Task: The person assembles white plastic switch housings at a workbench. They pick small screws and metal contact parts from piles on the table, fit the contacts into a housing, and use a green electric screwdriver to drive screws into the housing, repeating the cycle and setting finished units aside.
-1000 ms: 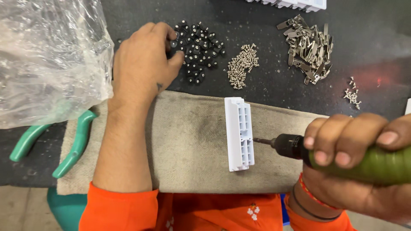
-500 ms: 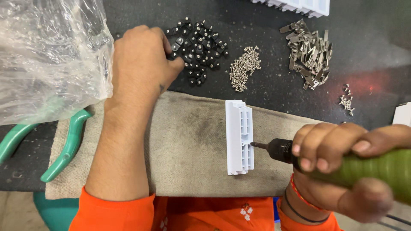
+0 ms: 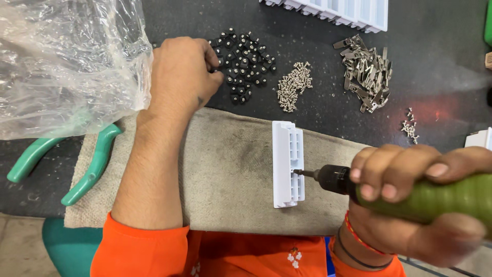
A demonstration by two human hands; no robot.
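My right hand [image 3: 410, 200] grips a green electric screwdriver [image 3: 435, 197] whose bit touches the lower part of a white plastic housing [image 3: 287, 163]. That housing lies on a grey cloth [image 3: 225, 174]. My left hand [image 3: 180, 77] reaches over the cloth to a pile of small black parts [image 3: 245, 64], its fingertips curled at the pile's left edge. Whether it pinches a part is hidden by the fingers.
A heap of small silver screws [image 3: 293, 86] and a heap of metal clips [image 3: 366, 72] lie on the dark table. Green-handled pliers [image 3: 77, 169] rest at the left under a crumpled clear plastic bag [image 3: 66, 61]. More white housings [image 3: 338, 10] line the far edge.
My left hand stays at the black parts with only slight finger movement. The screwdriver bit remains against the white housing.
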